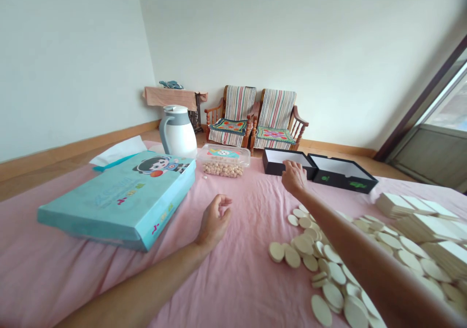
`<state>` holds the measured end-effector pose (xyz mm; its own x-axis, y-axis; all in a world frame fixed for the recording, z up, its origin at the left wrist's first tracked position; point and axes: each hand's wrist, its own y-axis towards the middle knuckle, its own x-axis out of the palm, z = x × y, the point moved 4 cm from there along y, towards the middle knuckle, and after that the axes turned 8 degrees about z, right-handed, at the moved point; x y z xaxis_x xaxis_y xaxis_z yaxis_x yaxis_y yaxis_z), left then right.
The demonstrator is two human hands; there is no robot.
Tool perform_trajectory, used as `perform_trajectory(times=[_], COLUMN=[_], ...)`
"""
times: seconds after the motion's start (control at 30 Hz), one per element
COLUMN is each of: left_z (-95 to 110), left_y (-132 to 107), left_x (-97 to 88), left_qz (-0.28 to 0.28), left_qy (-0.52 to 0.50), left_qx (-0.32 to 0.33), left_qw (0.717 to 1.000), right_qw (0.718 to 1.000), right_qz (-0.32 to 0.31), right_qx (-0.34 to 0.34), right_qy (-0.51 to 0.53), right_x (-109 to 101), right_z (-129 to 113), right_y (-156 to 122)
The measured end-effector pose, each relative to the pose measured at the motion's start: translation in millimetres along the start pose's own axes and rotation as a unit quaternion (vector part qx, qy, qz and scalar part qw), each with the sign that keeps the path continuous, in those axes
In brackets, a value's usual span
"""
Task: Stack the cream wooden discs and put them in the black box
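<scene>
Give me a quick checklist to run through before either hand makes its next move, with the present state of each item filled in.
1. Left hand free: ok; no object shows in it.
2. Right hand empty: cannot tell; its fingers are at the left black box, and the hand itself hides what they may hold.
3. Left black box uncovered: ok; its white inside shows.
4. Pale discs neatly stacked: not ok; many lie in a loose spread on the pink cloth.
5. White jug upright: ok.
6. Clear tub latched: cannot tell; too small to see.
</scene>
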<state>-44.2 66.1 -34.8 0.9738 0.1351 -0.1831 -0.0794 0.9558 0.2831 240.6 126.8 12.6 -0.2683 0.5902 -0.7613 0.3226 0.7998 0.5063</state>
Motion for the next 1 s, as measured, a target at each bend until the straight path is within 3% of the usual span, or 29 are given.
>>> perform_trajectory(times=[0.27, 0.53, 1.0], left_z=[3, 3, 11], left_y=[0, -1, -6], left_x=[-0.1, 0.3, 1.1], left_qz=[-0.002, -0.013, -0.007], left_qy=[0.010, 0.019, 0.045], left_qx=[0.007, 0.019, 0.077], left_qw=[1.000, 1.000, 0.996], right_qw=[0.994, 0.986, 0.951], right_qz=[-0.051, -0.066, -0.185], right_qx=[-0.059, -0.094, -0.246], right_qy=[-0.079, -0.119, -0.012], right_x=[27, 16, -28], right_z=[6, -10, -88], right_y=[17, 14, -85])
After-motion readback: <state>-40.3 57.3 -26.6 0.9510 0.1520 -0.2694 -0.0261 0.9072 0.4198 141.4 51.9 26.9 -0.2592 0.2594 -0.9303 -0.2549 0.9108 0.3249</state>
